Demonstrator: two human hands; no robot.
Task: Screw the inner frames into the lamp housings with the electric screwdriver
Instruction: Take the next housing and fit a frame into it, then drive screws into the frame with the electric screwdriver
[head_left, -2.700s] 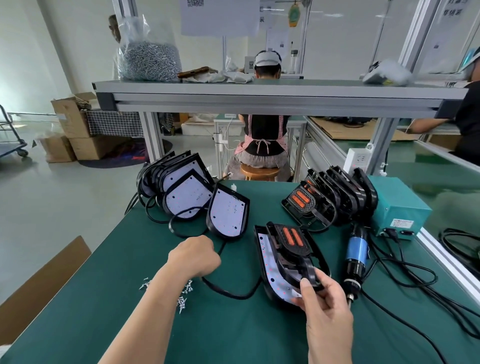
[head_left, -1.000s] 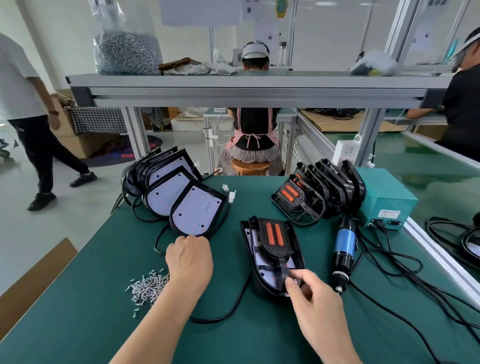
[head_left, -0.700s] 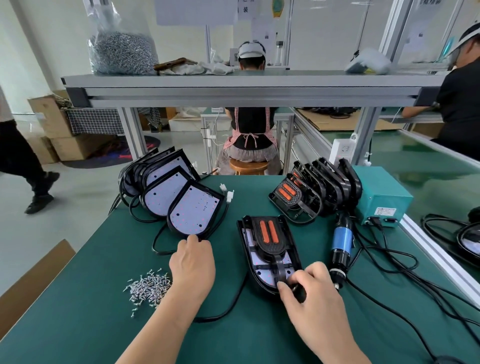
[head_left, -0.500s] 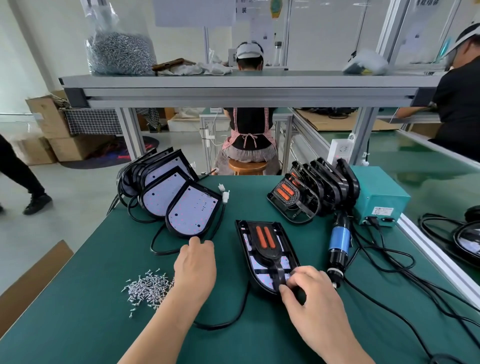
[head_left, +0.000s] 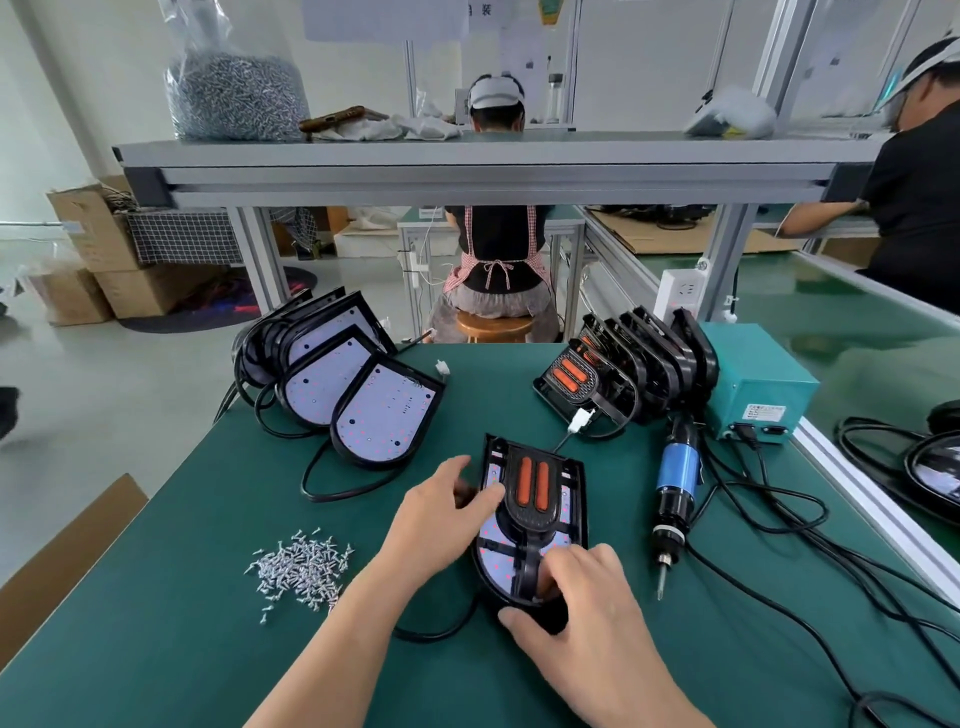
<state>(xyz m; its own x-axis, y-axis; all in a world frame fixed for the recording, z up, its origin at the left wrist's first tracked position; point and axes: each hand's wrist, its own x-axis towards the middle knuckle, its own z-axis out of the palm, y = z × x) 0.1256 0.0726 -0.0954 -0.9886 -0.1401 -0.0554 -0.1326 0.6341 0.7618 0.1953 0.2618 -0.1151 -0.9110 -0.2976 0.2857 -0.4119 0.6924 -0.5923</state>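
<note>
The green table (head_left: 182, 623) carries the lamp housing (head_left: 566, 540), lying flat with the inner frame (head_left: 530, 488) inside it. The left hand (head_left: 431, 525) grips its left wall, thumb on the frame. The right hand (head_left: 587, 597) pinches its near round end, fingers curled above and thumb below. The electric screwdriver (head_left: 675, 483) lies just to the right, untouched.

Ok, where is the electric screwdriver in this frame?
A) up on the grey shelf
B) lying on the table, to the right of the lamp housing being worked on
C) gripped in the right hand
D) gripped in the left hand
B: the electric screwdriver lies untouched on the table, to the right of the lamp housing, while the left hand and right hand are both on that housing.
</note>
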